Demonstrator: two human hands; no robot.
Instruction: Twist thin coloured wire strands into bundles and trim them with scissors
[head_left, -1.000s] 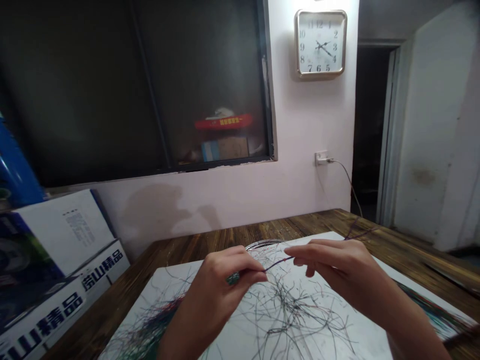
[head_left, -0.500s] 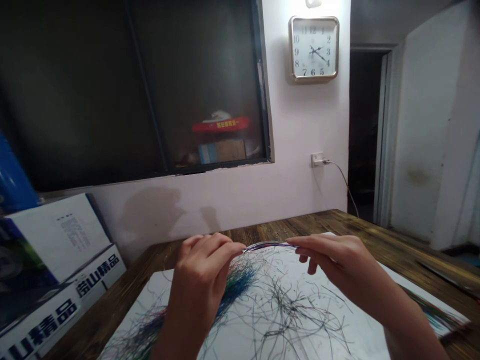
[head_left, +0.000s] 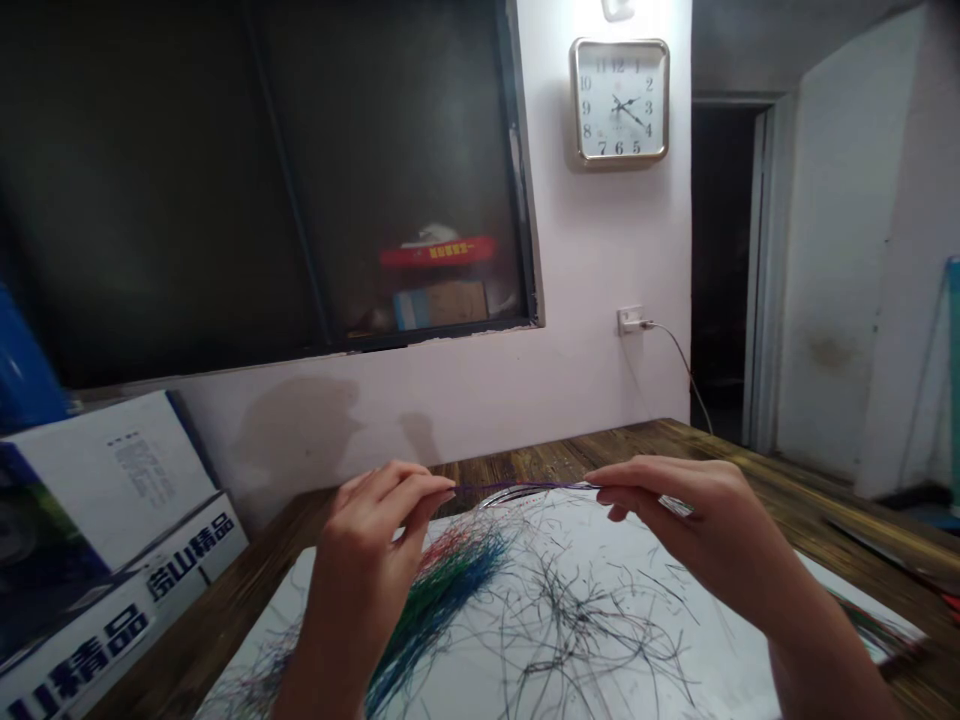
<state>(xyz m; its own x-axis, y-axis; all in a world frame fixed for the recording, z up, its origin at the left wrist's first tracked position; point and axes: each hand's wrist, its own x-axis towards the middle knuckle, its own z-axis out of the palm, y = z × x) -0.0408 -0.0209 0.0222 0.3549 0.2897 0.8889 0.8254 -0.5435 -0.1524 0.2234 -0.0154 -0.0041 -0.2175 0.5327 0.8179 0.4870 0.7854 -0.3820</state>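
Observation:
My left hand (head_left: pixel 360 560) pinches the left end of a thin purple wire-like strand (head_left: pixel 487 486) between thumb and fingertips. Opposite it, my right hand (head_left: pixel 675 505) has its thumb and fingers pressed together on a small bunch of thin strands (head_left: pixel 536 490); the purple one stretches between both hands, while darker ones arc slightly below it. Beneath my hands a white sheet (head_left: pixel 727 650) lies on the table. Green, blue and red strands (head_left: pixel 442 600) form a dense bundle beside my left wrist. Dark strands (head_left: pixel 577 615) are scattered in a loose tangle at the middle.
The brown wooden table (head_left: pixel 637 442) reaches the wall. More coloured strands (head_left: pixel 870 625) lie at the right. A long dark tool (head_left: pixel 885 555) rests near the right edge. Printed boxes (head_left: pixel 150 500) stand at left. A plugged-in cable (head_left: pixel 679 350) hangs down the wall beneath a clock (head_left: pixel 619 102).
My left hand has moved left, away from the right hand, drawing the purple strand out longer and straighter. My right hand stays nearly in place. The view has shifted slightly.

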